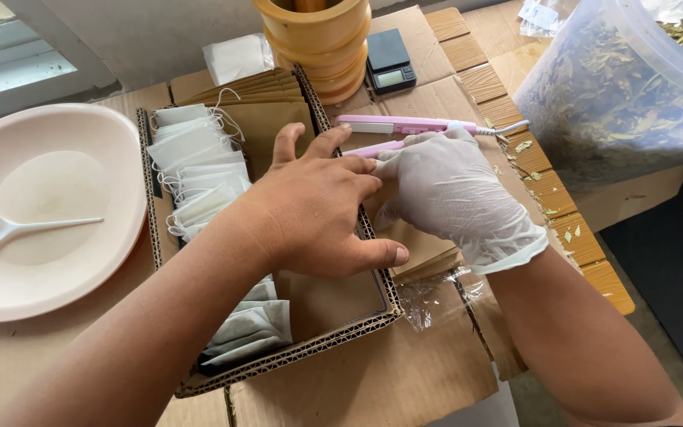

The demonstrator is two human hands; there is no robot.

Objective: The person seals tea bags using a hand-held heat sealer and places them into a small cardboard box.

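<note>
Pink heat sealer (405,125) lay open mid-frame. Gloved right hand (452,194) gripped its lower arm; bare left hand (314,209) rested unclenched over the cardboard box (302,356) edge

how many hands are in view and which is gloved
2: the bare left hand over the cardboard tray, and the white-gloved right hand beside it, on the pink sealer.
</note>
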